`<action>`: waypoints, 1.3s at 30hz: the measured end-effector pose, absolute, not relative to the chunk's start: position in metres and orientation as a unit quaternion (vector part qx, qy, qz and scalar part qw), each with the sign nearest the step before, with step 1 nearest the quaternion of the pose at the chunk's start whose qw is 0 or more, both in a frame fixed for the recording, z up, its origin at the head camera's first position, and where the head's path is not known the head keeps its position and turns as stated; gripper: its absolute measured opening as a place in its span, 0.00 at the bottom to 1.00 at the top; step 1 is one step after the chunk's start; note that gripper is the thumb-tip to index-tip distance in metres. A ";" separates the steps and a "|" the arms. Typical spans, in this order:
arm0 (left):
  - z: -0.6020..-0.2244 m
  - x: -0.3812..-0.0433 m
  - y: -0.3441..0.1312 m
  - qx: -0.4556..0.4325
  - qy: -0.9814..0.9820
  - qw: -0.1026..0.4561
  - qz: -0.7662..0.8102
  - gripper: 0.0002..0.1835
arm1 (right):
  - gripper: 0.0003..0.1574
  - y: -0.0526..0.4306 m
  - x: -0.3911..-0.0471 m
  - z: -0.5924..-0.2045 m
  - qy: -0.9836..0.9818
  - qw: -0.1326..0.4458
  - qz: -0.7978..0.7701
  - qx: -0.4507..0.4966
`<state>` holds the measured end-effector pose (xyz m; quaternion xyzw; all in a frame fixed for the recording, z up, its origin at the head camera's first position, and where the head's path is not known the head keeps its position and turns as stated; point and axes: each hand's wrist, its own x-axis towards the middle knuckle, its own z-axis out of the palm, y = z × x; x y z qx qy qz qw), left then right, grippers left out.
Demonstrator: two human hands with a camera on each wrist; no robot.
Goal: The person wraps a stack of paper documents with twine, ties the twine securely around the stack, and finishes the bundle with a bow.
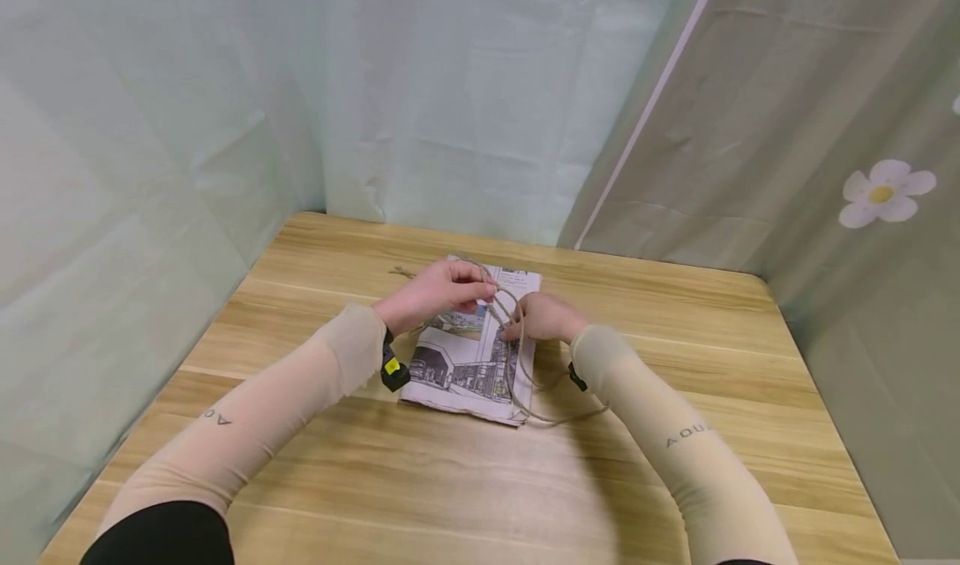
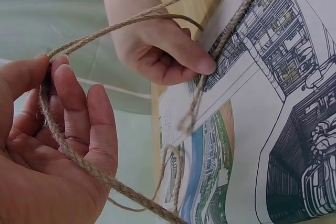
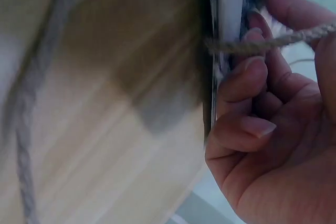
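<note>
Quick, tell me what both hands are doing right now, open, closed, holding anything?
Left hand: closed, pinching the twine.
Right hand: curled at the edge of the printed paper; whether it grips paper or twine cannot be told.

A light brown wooden table (image 1: 375,490) with rounded back corners, a pale green curtain (image 1: 465,123) behind and on the left, a grayish curtain (image 1: 720,148) on the right, a white flower (image 1: 896,207) on it

Cord (image 2: 113,183) is rough fibre, packet (image 1: 467,372) matt paper, tabletop (image 1: 690,315) perhaps smooth wood.
</note>
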<state>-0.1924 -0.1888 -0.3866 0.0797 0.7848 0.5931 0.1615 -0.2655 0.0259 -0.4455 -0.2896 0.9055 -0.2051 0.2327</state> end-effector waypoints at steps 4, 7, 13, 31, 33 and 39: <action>-0.386 -0.192 -0.188 0.083 0.782 0.161 0.596 0.16 | 0.19 0.024 -0.262 -0.449 0.907 0.218 -0.202 -0.299; -0.386 -0.192 -0.189 0.086 0.781 0.160 0.597 0.17 | 0.12 0.025 -0.260 -0.449 0.910 0.204 -0.212 -0.293; -0.385 -0.192 -0.190 0.092 0.784 0.159 0.593 0.20 | 0.13 0.030 -0.261 -0.447 0.923 0.164 -0.222 -0.267; -0.385 -0.192 -0.188 0.078 0.780 0.160 0.600 0.18 | 0.17 0.055 -0.271 -0.421 0.843 0.143 -0.470 -0.219; -0.384 -0.191 -0.188 0.075 0.780 0.160 0.600 0.18 | 0.17 0.068 -0.273 -0.410 0.833 0.129 -0.497 -0.206; -0.383 -0.192 -0.188 0.079 0.777 0.159 0.604 0.17 | 0.23 0.119 -0.278 -0.385 0.819 0.082 -0.548 -0.149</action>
